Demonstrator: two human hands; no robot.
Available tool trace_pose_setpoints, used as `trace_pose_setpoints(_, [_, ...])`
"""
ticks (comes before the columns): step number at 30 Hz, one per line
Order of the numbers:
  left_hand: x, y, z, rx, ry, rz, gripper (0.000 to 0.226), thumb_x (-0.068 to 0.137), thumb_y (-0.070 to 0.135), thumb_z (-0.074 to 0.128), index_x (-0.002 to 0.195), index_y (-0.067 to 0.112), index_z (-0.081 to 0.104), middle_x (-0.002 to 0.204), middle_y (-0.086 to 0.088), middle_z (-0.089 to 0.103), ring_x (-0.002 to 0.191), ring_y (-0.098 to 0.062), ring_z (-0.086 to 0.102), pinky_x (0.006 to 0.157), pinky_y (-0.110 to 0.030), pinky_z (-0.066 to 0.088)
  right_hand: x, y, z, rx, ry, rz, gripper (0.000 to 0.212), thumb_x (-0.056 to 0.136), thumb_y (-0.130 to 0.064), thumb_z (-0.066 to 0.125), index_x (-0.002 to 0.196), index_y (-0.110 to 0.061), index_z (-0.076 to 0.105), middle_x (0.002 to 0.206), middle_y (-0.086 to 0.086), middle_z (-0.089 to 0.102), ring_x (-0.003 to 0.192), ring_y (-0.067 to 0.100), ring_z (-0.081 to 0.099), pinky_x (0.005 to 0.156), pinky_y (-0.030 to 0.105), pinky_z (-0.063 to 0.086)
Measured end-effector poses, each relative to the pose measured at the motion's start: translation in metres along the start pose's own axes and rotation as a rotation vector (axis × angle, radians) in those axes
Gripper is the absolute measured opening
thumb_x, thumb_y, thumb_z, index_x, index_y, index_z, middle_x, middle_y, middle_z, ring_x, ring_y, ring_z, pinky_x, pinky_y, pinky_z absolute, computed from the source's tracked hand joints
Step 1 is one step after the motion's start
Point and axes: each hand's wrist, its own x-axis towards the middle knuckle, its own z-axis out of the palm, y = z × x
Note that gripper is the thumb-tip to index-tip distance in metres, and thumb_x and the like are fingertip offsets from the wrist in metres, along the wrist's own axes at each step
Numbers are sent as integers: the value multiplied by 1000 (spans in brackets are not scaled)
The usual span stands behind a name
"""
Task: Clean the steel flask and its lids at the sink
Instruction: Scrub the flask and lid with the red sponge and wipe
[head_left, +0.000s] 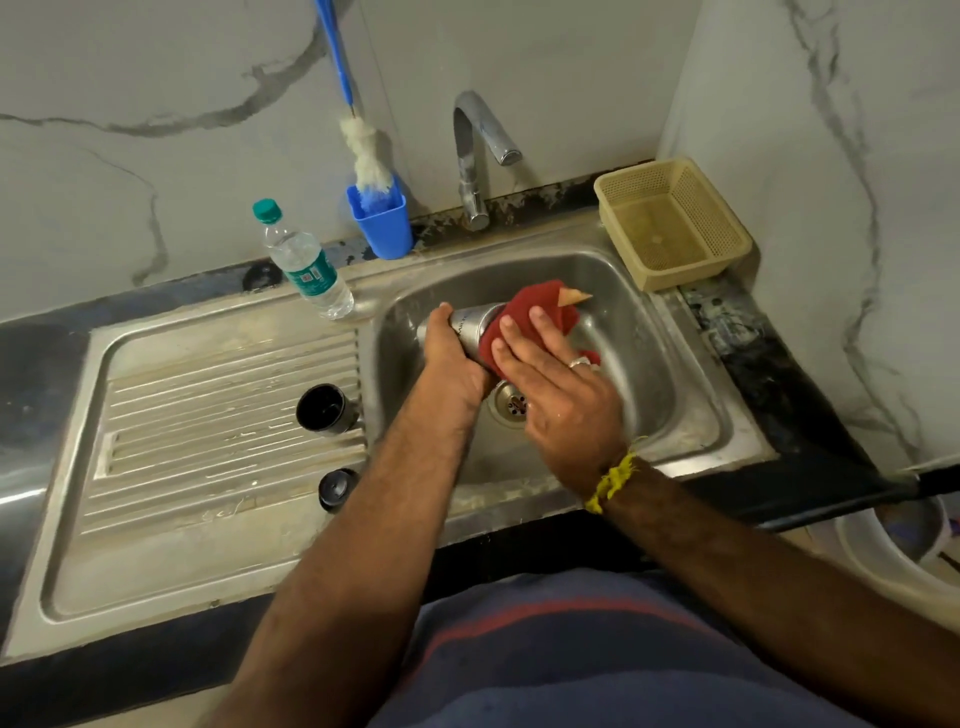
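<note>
Well off to the left of both hands, on the ribbed drainboard, a black cup lid (326, 409) and a smaller black stopper lid (337, 488) wait their turn.

The left hand (453, 358) is curled round the base end of the steel flask (470, 323), holding it on its side over the sink (691, 410). To do this step well, keep that grip firm and turn the flask bit by bit, so the red cloth (540, 306) reaches every side.

The right hand (558, 382) lies with straight fingers flat on the cloth, pressing it against the flask. Long strokes toward the neck should serve best.

The flask looks brushed, dull silver, with faint lettering.
</note>
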Motion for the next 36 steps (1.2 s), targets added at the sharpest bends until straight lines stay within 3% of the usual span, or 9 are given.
trace_pose_setpoints(4, [1,-1,2,17,91,28,56,91,50,67,121,3,58,108,-23,72,95,-38,70,79,-52,58,4,17,-6,26,-51,175,51,84,2,41,128,-4,66,139,10,61,134,34,53,96,49,54])
trace_pose_setpoints(6, [0,-3,4,77,77,28,53,94,51,62,114,2,62,101,-22,72,91,-36,69,74,-47,58,16,5,-2,77,-30,284,58,78,10,49,132,-5,63,141,10,59,136,33,50,102,48,51])
trace_pose_setpoints(10, [1,2,1,89,-4,121,68,98,61,44,112,-2,67,100,-21,74,92,-31,72,62,-33,56,-12,-5,3,55,-17,-55,43,94,14,45,127,-2,67,138,13,60,136,36,50,101,51,50])
trace_pose_setpoints(13, [3,7,3,-37,75,105,61,92,53,62,129,4,59,114,-23,72,100,-37,72,68,-47,61,-18,9,1,83,6,142,44,98,8,37,130,-3,65,140,12,59,137,34,49,104,50,48])
trace_pose_setpoints(16, [2,0,5,-68,37,24,60,90,52,65,123,2,59,104,-24,72,95,-39,70,73,-51,58,7,9,3,159,56,363,60,78,16,48,132,-5,63,142,10,58,138,31,49,110,42,45])
trace_pose_setpoints(19, [3,-5,2,-99,-14,-49,58,95,54,58,105,-4,60,88,-24,67,84,-37,64,62,-47,50,11,5,2,155,7,86,53,79,18,48,124,-3,69,136,11,63,135,33,51,104,45,50])
trace_pose_setpoints(25, [9,-1,-1,-221,-49,-50,60,94,53,61,121,-1,58,111,-25,69,99,-39,67,70,-52,54,-1,7,3,205,25,269,51,79,7,44,122,-2,69,135,14,63,133,35,53,101,48,52])
trace_pose_setpoints(29, [15,4,-3,-206,-35,-11,67,91,54,64,132,2,55,120,-24,69,108,-39,68,91,-52,57,-22,11,0,234,-24,93,42,94,13,41,125,0,68,139,13,60,138,35,47,109,45,46])
trace_pose_setpoints(36, [9,-9,-2,-178,-191,-33,65,92,57,59,125,0,57,100,-24,73,95,-36,69,78,-50,54,2,12,-10,420,123,323,50,82,23,50,124,3,67,137,18,60,134,32,53,111,45,45])
